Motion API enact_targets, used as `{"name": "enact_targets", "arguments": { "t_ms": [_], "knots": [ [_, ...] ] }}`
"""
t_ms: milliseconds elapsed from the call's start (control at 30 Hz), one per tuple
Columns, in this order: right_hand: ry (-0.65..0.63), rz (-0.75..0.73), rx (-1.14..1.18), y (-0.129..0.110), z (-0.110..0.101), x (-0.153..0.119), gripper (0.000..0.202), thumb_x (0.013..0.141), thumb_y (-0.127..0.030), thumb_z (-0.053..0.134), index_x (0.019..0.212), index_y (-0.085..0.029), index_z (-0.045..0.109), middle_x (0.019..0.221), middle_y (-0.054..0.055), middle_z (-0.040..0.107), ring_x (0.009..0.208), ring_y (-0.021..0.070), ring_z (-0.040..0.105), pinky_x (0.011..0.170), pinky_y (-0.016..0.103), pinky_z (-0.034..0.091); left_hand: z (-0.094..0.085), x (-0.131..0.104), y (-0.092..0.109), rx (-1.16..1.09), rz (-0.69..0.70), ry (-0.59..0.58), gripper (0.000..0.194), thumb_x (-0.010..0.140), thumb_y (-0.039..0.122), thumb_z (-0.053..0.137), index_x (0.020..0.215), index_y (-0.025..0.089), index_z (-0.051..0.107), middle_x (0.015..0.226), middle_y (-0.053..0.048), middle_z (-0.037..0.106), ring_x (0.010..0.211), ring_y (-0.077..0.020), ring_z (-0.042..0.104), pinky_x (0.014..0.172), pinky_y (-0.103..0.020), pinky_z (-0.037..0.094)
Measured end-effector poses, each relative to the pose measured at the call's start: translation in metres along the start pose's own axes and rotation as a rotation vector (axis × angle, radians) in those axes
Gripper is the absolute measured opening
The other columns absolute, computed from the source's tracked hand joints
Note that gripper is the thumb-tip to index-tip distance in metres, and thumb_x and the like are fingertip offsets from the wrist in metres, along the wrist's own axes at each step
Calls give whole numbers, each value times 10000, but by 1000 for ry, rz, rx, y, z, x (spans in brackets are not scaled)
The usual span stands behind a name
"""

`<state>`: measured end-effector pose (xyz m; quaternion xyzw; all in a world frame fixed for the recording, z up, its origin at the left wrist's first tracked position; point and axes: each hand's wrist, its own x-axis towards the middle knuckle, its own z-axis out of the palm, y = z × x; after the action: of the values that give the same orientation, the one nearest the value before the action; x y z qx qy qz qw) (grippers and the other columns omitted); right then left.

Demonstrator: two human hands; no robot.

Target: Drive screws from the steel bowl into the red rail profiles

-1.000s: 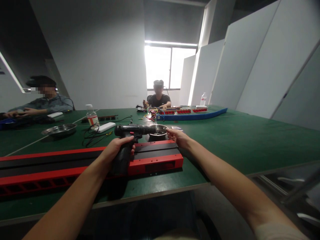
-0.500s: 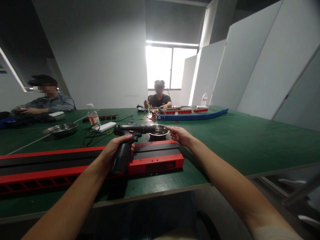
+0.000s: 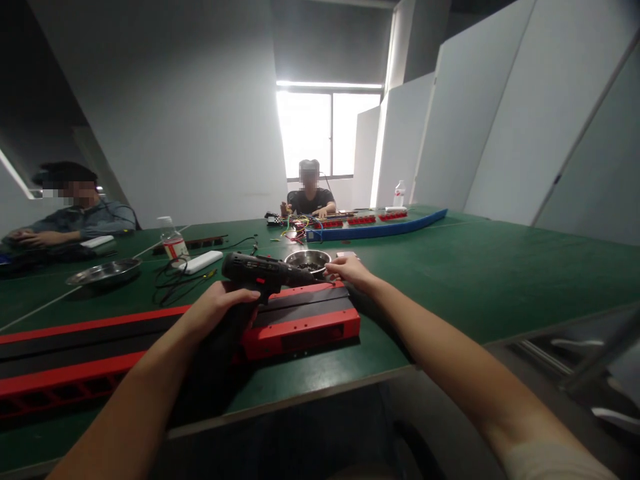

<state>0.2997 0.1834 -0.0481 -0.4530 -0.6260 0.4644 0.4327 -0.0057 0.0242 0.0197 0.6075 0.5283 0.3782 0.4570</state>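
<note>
My left hand [image 3: 226,303] is wrapped round the grip of a black cordless drill [image 3: 255,268], whose bit points right and slightly down. Close to the bit's tip, my right hand [image 3: 354,272] has thumb and fingers pinched together; whatever is between them is too small to make out. Under the drill lies a long red and black metal housing [image 3: 300,319], its right end just below my right hand. Behind the bit stands a steel bowl [image 3: 307,254] with small dark pieces inside.
Left on the green table [image 3: 450,280] are a shallow steel dish [image 3: 105,273], a bottle [image 3: 173,241], a white power bank [image 3: 201,262] and black cables. Farther back lie a long blue strip [image 3: 380,230] and coloured wires. Two people sit at the table, ahead and left.
The drill's nose has tipped downward toward the housing's right end. My right hand has come nearer the bit's tip. The view has shifted slightly right.
</note>
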Motion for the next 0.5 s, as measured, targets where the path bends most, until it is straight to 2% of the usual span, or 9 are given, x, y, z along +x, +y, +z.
{"name": "enact_targets", "arguments": {
  "t_ms": [133, 267, 400, 500],
  "knots": [
    [38, -91, -78, 5, 3, 8, 100, 840, -182, 707, 754, -132, 722, 762, 84, 754, 613, 137, 661, 543, 214, 478, -1, -9, 17, 70, -28, -2, 268, 764, 385, 701, 684, 130, 684, 616, -56, 665, 530, -178, 589, 524, -259, 436],
    [67, -94, -116, 5, 6, 10, 98, 846, -198, 706, 783, -125, 727, 781, 91, 760, 593, 127, 643, 527, 211, 461, -3, -13, 34, 149, -29, 0, 264, 767, 386, 706, 695, 133, 678, 609, -59, 668, 517, -179, 585, 502, -255, 421],
    [66, -129, -161, 6, 8, 10, 127, 851, -218, 704, 776, -119, 726, 742, 87, 744, 553, 118, 607, 506, 212, 436, -4, -1, 57, 313, -1, 26, 313, 707, 443, 765, 762, 139, 715, 650, -84, 683, 520, -197, 596, 477, -270, 434],
    [62, -152, -187, 7, 9, 10, 142, 852, -253, 709, 798, -125, 735, 740, 80, 740, 550, 118, 594, 504, 214, 426, -1, 12, 86, 407, 32, -16, 329, 694, 448, 772, 825, 146, 749, 665, -111, 692, 520, -227, 615, 464, -294, 451]
  ]
}}
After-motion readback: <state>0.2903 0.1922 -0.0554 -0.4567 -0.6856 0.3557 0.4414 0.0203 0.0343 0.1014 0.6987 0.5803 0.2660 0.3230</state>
